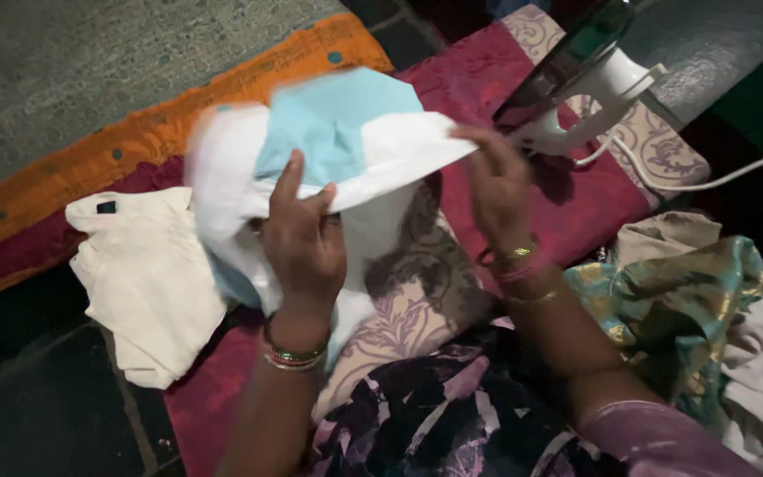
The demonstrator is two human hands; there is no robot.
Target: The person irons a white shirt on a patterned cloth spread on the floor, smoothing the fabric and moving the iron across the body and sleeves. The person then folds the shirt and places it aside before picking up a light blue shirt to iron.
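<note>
White and pale-blue garment: soft woven cloth, held up off the red patterned spread, blurred at its left edge. It hangs loose and partly creased, neither laid flat nor folded, so by the look of it pressing or folding is not finished.

Left hand: fingers closed on the lower edge of the garment, thumb raised against the white panel. Bangles at the wrist.

Right hand: pinching the garment's pointed right corner; gold and pink bangles at the wrist.

Electric iron: white body, dark soleplate, tipped up just beyond the right hand, white cord trailing right.

Cream garment: lying flat and smoothed on the spread's left edge, seemingly done.

Teal and gold patterned cloth: shiny, crumpled in a heap at right, apparently awaiting attention.

Orange border strip: dotted, along the far edge.
</note>
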